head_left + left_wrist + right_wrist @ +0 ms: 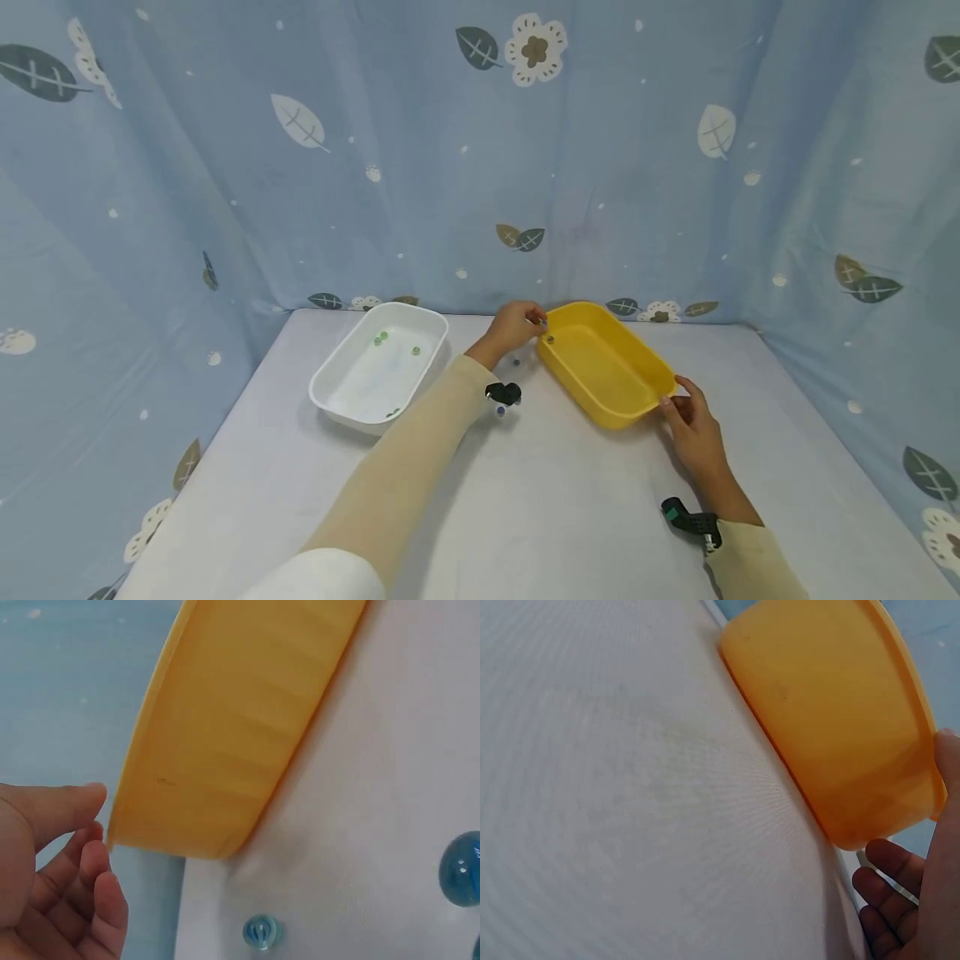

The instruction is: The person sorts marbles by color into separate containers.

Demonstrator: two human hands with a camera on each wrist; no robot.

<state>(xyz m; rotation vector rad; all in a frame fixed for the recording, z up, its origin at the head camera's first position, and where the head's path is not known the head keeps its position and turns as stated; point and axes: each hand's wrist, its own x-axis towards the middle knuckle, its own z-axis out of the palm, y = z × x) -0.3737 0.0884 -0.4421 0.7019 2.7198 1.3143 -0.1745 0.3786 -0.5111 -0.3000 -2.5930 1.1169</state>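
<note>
My left hand (516, 327) is at the far left corner of a yellow plastic basin (606, 367), with its fingertips over the rim. In the left wrist view a gap shows between thumb and bent fingers, with no object visible there. A small bluish spot sits by the fingertips in the head view, too small to make out. Just inside the basin is a dark marble (551, 339). My right hand (693, 429) holds the basin's near right corner, thumb at the rim and fingers below. A blue glass marble (261, 931) lies on the table beside the basin.
A white basin (341, 367) stands on the left, with several green marbles (416, 351) in it. More blue marbles (501, 411) lie on the white table (555, 500) near my left wrist camera (503, 393). A patterned blue curtain (420, 192) closes off the back and sides.
</note>
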